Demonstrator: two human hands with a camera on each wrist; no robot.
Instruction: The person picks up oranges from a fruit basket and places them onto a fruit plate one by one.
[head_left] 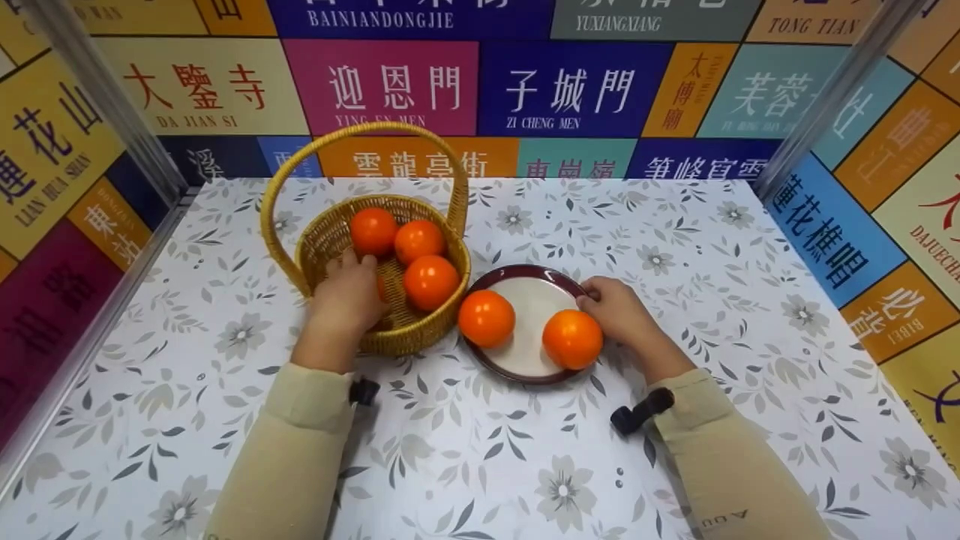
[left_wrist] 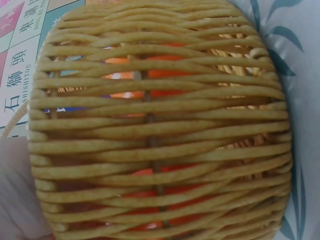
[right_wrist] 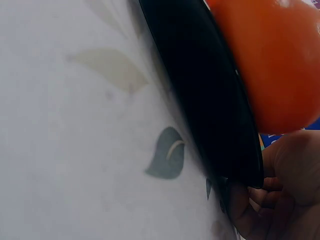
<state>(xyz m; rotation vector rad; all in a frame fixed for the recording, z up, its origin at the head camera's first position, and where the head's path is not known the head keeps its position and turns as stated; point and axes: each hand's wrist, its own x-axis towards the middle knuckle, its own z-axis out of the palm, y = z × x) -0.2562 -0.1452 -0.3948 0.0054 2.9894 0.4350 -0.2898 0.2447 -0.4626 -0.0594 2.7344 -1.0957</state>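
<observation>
Head view: left grip [head_left: 345,298] is curling round a mostly hidden orange [head_left: 381,288] in the basket [head_left: 411,342] toward the surface's [head_left: 420,457] far edge, right grip [head_left: 621,309] pinching the plate [head_left: 529,306] — a tilt risking its oranges [head_left: 572,340] rolling off.

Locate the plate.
Head view: the plate sits just right of the wicker basket, its right rim held by the right hand.

The left hand [head_left: 341,296] holds a round orange fruit [head_left: 382,289] inside an upright yellow wicker basket [head_left: 409,342] (three more fruits [head_left: 432,283] there); the right hand [head_left: 619,309] pinches a maroon-rimmed cream plate [head_left: 529,301] bearing two.
</observation>
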